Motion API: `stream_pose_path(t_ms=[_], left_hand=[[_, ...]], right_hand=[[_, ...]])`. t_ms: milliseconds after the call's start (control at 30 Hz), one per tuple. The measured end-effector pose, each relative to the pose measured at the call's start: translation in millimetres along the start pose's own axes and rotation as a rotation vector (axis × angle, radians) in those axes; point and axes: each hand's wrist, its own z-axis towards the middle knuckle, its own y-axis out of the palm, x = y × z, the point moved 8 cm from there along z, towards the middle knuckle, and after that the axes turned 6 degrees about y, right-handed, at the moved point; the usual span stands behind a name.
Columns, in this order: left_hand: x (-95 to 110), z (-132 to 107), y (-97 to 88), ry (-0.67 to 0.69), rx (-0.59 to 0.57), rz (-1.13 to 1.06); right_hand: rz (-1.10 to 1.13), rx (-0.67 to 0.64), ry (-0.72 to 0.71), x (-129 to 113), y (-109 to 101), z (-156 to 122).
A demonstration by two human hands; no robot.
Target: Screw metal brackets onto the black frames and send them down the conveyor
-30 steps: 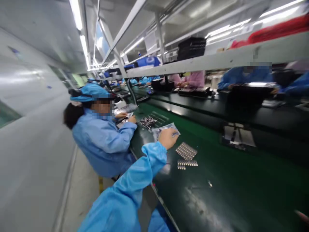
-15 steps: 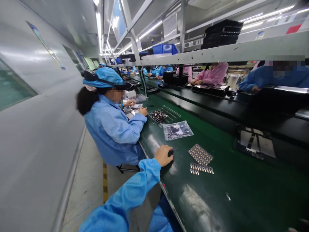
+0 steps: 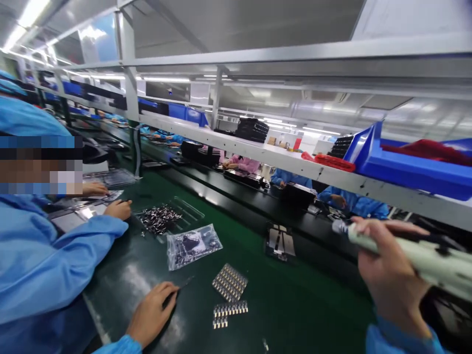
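Note:
My left hand (image 3: pixel 154 312) rests on the green bench top, its fingers closed on dark tweezers (image 3: pixel 188 281) whose thin tip points away from me. Just to the right lie a sheet of small parts in rows (image 3: pixel 230 282) and a shorter strip of the same parts (image 3: pixel 230 309). Raised at the right, my right hand (image 3: pixel 387 268) is wrapped round a pale electric screwdriver (image 3: pixel 416 260), its tip pointing left. A flat dark device part with silvery panels (image 3: pixel 280 241) lies on the bench between the hands, farther back.
A co-worker in a blue sleeve (image 3: pixel 66 265) sits close on my left. Near them are a pile of small metal parts (image 3: pixel 160 219) and a clear plastic bag (image 3: pixel 194 247). A shelf (image 3: pixel 258 150) crosses above the bench, carrying a blue bin (image 3: pixel 416 169) and red cloth (image 3: pixel 334 162).
The view has swung right. My right hand, barely at the edge before, now shows raised with the electric screwdriver. My left hand stays low on the bench with the tweezers.

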Motion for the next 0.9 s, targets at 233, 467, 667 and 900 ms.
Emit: stream_pose_path(t_ms=[233, 467, 667, 900], left_hand=[[-2, -1, -1.6, -0.03, 0.019, -0.033], [-4, -2, -0.5, -0.038, 0.041, -0.072], [-1, 0, -3.1, -0.074, 0.019, -0.087], [-7, 0, 0.3, -0.055, 0.054, -0.106]], right_hand=[[0.495, 0.104, -0.135, -35, 51, 81], [0.37, 0.102, -0.144, -21, 69, 105], [0.327, 0.088, -0.131, -10, 72, 107], [0.269, 0.089, -0.174, -10, 78, 108]])
